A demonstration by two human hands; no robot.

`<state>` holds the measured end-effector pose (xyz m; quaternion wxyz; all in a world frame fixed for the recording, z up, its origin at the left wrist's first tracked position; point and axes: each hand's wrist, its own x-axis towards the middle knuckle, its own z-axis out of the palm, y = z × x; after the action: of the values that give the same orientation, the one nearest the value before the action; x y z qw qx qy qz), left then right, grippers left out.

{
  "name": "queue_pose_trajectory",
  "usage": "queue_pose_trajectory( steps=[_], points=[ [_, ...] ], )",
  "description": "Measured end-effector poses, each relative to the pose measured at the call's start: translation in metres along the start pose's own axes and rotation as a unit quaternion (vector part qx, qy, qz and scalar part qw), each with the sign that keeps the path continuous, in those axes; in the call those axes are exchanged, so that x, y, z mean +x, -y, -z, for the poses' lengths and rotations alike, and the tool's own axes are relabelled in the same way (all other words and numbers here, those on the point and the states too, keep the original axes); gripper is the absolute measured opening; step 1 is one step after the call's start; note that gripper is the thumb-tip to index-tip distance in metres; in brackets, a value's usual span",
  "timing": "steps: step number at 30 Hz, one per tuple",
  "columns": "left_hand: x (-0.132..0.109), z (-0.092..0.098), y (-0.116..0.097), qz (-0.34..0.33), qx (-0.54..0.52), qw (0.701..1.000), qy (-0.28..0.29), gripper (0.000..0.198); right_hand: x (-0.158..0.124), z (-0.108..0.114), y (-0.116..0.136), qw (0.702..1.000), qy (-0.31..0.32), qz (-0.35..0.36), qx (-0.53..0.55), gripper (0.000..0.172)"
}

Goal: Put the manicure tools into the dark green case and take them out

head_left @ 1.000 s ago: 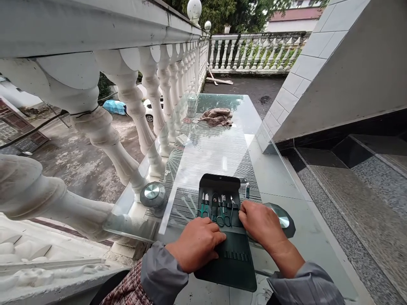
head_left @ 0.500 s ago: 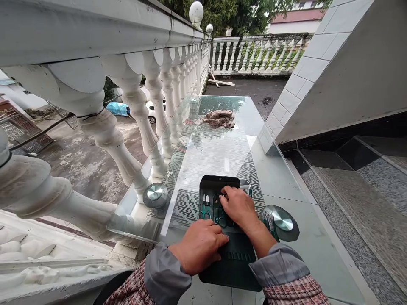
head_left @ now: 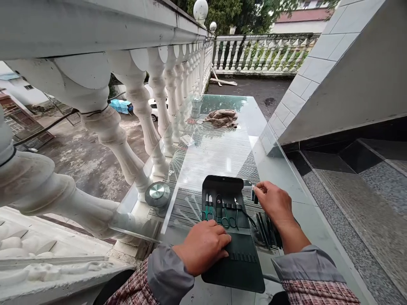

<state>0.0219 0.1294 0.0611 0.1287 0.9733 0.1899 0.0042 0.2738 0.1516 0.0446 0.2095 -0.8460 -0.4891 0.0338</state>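
Note:
A dark green manicure case (head_left: 233, 273) lies unfolded on the glass table. Small green-handled scissors (head_left: 207, 214), a second pair of scissors (head_left: 226, 221) and nippers (head_left: 237, 209) sit in its upper half. The lower half has a row of vacant loops. My left hand (head_left: 206, 245) rests palm down across the case's left side, its fingers loosely laid on it. Just right of the case, my right hand (head_left: 275, 203) pinches what looks like a nail clipper (head_left: 254, 195), partly covered by my fingertips. Several slim dark tools (head_left: 267, 231) lie beneath that wrist.
The glass table (head_left: 295, 220) has round metal discs, one showing on the left (head_left: 157, 192). Toward its far end lies a crumpled brown cloth (head_left: 222, 118). A white balustrade (head_left: 114, 135) runs along the left; stone steps (head_left: 349, 186) rise on the right.
My right hand has moved right, off the upper part of the case to the small clipper beside it, uncovering the nippers. My left hand stays on the case. The view has shifted slightly.

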Motion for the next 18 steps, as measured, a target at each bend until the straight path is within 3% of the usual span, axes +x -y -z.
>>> queue_pose_trajectory(
  steps=[3,5,9,13,18],
  points=[
    [0.003,-0.003,-0.001,-0.012,0.032,0.999,-0.008,0.011,-0.014,0.006,0.001,0.997,-0.007,0.078,0.005,0.019],
    [0.005,-0.003,-0.003,-0.019,0.054,0.998,-0.014,0.009,-0.029,0.014,0.003,0.993,0.028,0.113,-0.004,0.018],
    [0.007,-0.004,-0.005,-0.018,0.074,0.997,-0.021,0.007,-0.057,0.024,0.007,0.979,0.143,0.127,-0.073,0.023],
    [0.009,-0.007,-0.004,-0.014,0.084,0.996,-0.027,0.007,-0.067,0.026,0.015,0.966,0.166,0.147,-0.134,0.016],
    [0.010,-0.007,-0.002,0.008,0.083,0.996,-0.033,0.010,-0.067,0.040,0.016,0.953,0.228,0.119,-0.157,0.017]
  ],
)
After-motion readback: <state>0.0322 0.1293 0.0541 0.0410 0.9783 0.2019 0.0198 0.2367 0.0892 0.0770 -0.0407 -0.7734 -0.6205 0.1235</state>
